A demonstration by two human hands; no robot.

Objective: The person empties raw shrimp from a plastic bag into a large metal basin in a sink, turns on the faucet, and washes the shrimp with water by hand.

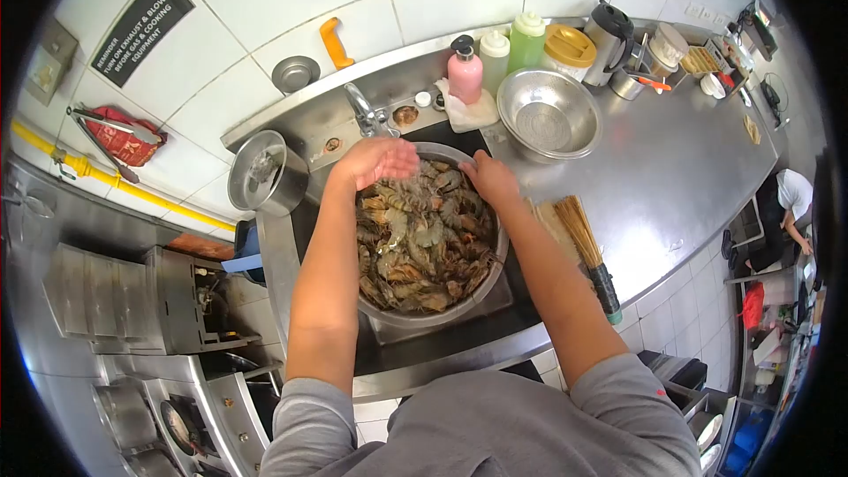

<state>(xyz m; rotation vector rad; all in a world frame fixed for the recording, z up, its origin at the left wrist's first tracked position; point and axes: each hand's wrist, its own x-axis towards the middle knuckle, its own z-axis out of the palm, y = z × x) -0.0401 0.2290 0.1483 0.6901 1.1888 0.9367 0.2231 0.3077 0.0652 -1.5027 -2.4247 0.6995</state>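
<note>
A large metal bowl [422, 320] full of raw, shell-on shrimp [422, 234] sits in the sink [384, 336]. My left hand [380, 162] is stretched out flat over the bowl's far left part, just below the faucet [362, 109], and holds nothing. Beneath its fingers the shrimp look wet, and water seems to run there. On the far right side, my right hand [491, 178] grips the bowl's rim, with the thumb side toward the shrimp.
Left of the sink stands a metal pot [268, 173]. To the right are a metal colander [548, 115], a pink pump bottle [465, 71], squeeze bottles [527, 40] and a stick brush [586, 243]. A person [786, 203] is at far right.
</note>
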